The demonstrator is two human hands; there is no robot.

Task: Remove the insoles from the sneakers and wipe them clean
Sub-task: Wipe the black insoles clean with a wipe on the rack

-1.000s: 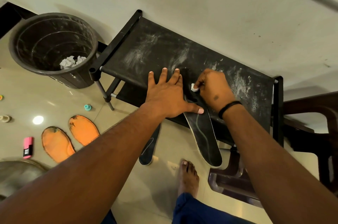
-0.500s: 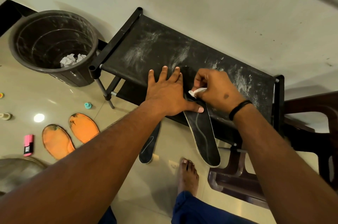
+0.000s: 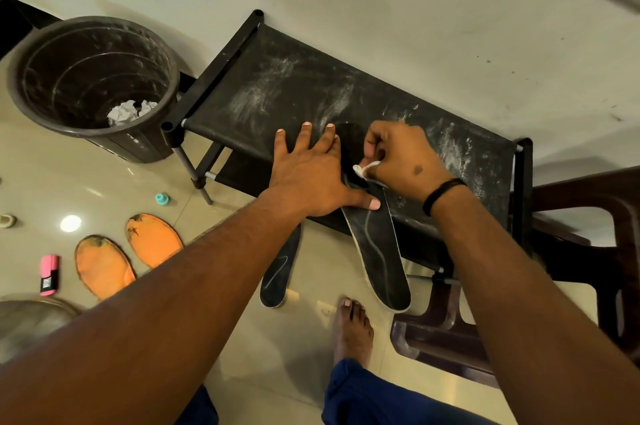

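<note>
A black insole (image 3: pixel 375 244) lies on the dusty black bench (image 3: pixel 277 92) at centre frame, its toe up on the fabric and its heel hanging well off the near edge over the floor. The left hand (image 3: pixel 311 178) lies flat on the bench and the insole's left edge, fingers straight, thumb pressing across the insole to pin it. The right hand (image 3: pixel 398 157) has its grip closed, fingers curled round a small white wipe (image 3: pixel 363 170) held against the insole just beside the left thumb; it may be tissue or cloth, too small to tell.

A second black insole (image 3: pixel 278 272) lies under the left forearm, whether propped against the bench or flat on the floor I cannot tell. Two orange insoles (image 3: pixel 128 254) lie on the floor at lower left, a bin (image 3: pixel 31 85) with crumpled paper at upper left.

The insole looks thin, light and bendy, likely to slide or flex under rubbing. Pinning it close to the wiped patch seems right; the unsupported heel would sag if pressed.
</note>
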